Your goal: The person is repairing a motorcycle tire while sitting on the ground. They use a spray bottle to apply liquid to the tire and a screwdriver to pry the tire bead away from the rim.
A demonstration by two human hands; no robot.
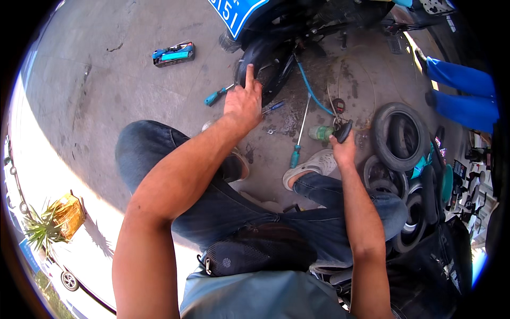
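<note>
My left hand point(243, 101) reaches forward to the scooter's black tyre point(254, 59). Its index finger is stretched out against the rubber, and the hand holds nothing that I can see. My right hand point(344, 147) is closed around the black handle of a tyre inflator gun point(342, 130). A small round gauge point(339, 106) sits just beyond that grip. From there a blue hose point(310, 85) runs up toward the wheel. Right beside the inflator lies a clear green bottle point(320, 133); whether my hand touches it is hidden.
Teal-handled screwdrivers point(295, 156) and a small wrench point(271, 131) lie on the concrete. A tool box point(174, 54) stands far left. Used tyres point(399, 136) pile up on my right. Someone in blue trousers point(461, 95) stands beyond them. A potted plant point(66, 215) is at left.
</note>
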